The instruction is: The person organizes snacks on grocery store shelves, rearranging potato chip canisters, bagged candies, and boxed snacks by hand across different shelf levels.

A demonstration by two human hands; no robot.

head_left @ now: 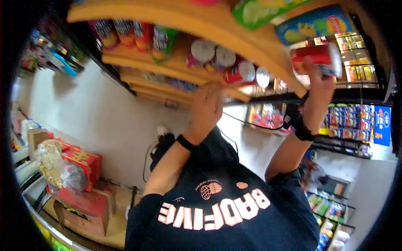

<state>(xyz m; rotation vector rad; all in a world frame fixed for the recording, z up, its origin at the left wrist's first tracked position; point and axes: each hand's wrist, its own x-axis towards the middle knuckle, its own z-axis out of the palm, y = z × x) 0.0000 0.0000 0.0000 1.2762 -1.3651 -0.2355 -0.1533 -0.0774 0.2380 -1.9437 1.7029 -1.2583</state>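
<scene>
A red can with a pale lid is gripped in my raised right hand, beside the front of the upper wooden shelf. My left hand is at the edge of a lower shelf, just below a red can that lies among other pale-lidded cans. The fingers of my left hand are blurred and partly hidden, so their grip is unclear.
Above is a curved wooden shelf with a blue snack pack and a green pack. Racks of snack bags stand at the right. Red boxes are at lower left. A person is at the right.
</scene>
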